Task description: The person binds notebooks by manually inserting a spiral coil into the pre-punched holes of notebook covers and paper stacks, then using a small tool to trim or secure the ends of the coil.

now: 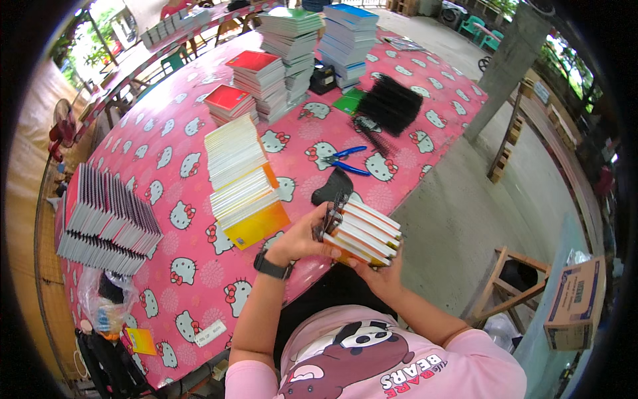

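Note:
Both my hands hold a small stack of spiral notebooks (364, 229) over the near edge of the table, white page edges facing up and orange and yellow covers showing. My left hand (302, 238), with a dark band on its wrist, grips the end with the black coils. My right hand (382, 276) supports the bottom at the other end; part of its fingers is hidden. Just beyond the notebooks lies a flat black piece (333, 186). Farther off are pliers with blue handles (349, 161). A row of yellow-covered pads (246, 203) lies left of my hands.
Black-bound notebooks (109, 219) stand in rows at the left. Tall paper stacks (289, 60) and red-topped stacks (256, 80) rise at the back, near a pile of black binding coils (389, 103). A wooden stool (508, 282) and cardboard box (575, 306) stand at the right.

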A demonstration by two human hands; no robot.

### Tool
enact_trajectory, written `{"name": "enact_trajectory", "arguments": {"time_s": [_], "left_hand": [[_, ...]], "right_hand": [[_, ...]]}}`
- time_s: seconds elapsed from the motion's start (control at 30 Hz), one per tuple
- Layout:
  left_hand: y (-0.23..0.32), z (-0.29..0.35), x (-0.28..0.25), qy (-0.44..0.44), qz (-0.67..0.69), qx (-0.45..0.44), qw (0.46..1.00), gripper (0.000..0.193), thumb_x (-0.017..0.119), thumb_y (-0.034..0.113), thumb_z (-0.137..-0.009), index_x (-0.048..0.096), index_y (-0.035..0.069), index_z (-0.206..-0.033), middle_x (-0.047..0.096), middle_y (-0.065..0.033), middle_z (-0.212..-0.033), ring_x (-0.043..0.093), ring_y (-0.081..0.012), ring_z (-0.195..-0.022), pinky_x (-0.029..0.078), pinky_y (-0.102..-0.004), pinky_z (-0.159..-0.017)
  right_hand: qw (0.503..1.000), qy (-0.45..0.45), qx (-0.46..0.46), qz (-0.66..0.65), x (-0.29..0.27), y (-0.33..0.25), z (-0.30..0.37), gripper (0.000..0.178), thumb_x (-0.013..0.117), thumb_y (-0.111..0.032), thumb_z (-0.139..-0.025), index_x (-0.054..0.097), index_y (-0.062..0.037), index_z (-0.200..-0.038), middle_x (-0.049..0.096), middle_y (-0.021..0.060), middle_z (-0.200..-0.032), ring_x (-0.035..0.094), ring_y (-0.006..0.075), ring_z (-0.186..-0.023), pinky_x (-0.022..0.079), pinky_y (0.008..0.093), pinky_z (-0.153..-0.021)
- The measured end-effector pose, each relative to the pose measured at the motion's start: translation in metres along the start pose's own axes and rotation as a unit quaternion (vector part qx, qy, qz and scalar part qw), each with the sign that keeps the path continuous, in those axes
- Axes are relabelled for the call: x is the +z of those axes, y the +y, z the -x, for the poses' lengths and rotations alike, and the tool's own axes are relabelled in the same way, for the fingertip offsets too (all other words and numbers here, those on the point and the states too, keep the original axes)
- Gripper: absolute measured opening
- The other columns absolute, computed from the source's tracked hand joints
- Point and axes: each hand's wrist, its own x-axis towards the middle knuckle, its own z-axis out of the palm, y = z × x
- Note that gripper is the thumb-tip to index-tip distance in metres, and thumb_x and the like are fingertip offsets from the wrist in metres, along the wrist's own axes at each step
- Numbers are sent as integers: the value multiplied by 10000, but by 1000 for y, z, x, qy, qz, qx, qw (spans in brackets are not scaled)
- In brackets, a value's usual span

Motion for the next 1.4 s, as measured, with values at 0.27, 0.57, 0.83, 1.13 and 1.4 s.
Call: {"name": "enact_trajectory", "arguments": {"time_s": [0.27, 0.57, 0.83, 1.13, 1.4], "left_hand": [[-49, -38, -1, 3, -78, 42, 996, 794, 774, 120, -526, 415, 66, -1232, 502, -41, -1133, 473, -132, -1074, 374, -299, -950], [-56, -36, -9, -29, -28, 34, 999, 872, 750, 105, -550, 348, 69, -1324, 503, -37, -1192, 446, -136, -1139, 359, -304, -975], [-68, -49, -28, -24, -26, 60, 998, 905, 700, -55, -542, 309, 30, -1354, 510, -28, -1116, 507, -121, -963, 443, -282, -845], [-57, -58, -40, -15, -13, 4, 1000, 870, 707, -47, -512, 365, 29, -1309, 526, -30, -1124, 479, -138, -1049, 393, -284, -934], [-49, -58, -54, -57, -39, -25, 997, 871, 712, -22, -497, 392, 47, -1304, 538, -12, -1124, 477, -135, -1060, 369, -291, -960]], "right_hand": [[982, 110, -113, 100, 3, 16, -13, 789, 813, -119, -659, 319, -13, -1265, 459, 138, -1167, 493, 214, -1055, 410, 338, -916], [986, 123, -107, 31, 5, 30, -18, 846, 845, -151, -630, 308, -22, -1271, 453, 127, -1154, 492, 214, -1062, 414, 338, -914], [981, 137, -89, 107, 11, 34, -17, 791, 843, -121, -634, 332, -19, -1229, 458, 97, -1163, 493, 195, -1082, 410, 328, -933], [984, 175, -21, 5, 25, 31, -26, 737, 809, -80, -676, 326, -37, -1232, 472, 90, -1114, 504, 176, -1039, 428, 304, -897], [993, 114, -4, 8, 19, 38, -24, 693, 793, -54, -688, 320, -32, -1194, 476, 91, -1146, 496, 172, -1055, 419, 309, -909]]}}
